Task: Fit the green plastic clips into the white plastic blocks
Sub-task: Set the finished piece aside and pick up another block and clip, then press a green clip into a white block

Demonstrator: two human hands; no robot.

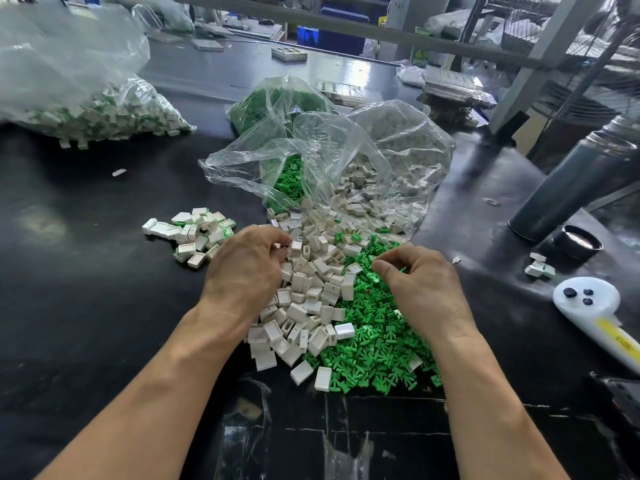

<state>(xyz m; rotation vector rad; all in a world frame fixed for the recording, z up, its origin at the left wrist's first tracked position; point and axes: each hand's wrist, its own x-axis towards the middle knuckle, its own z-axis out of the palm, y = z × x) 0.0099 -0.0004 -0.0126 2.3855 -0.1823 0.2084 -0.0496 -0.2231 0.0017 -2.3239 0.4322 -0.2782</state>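
Both hands (332, 271) curled, knuckles up, over parts.

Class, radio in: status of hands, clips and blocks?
Left hand picking in blocks. Right hand over clips. Nothing visibly fitted. No obstruction.

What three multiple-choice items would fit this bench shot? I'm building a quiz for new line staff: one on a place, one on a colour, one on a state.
1. Where is the small heap of finished blocks?
A. left of the left hand
B. inside the clear bag
C. beside the flask

2. What colour are the loose clips under the right hand?
A. blue
B. green
C. red

3. How is the clear bag in the middle?
A. tied shut
B. flat and empty
C. open, spilling parts

Answers: 1 A, the heap lies on the table left of that hand. 2 B, the pile is bright green. 3 C, its mouth gapes towards the piles.
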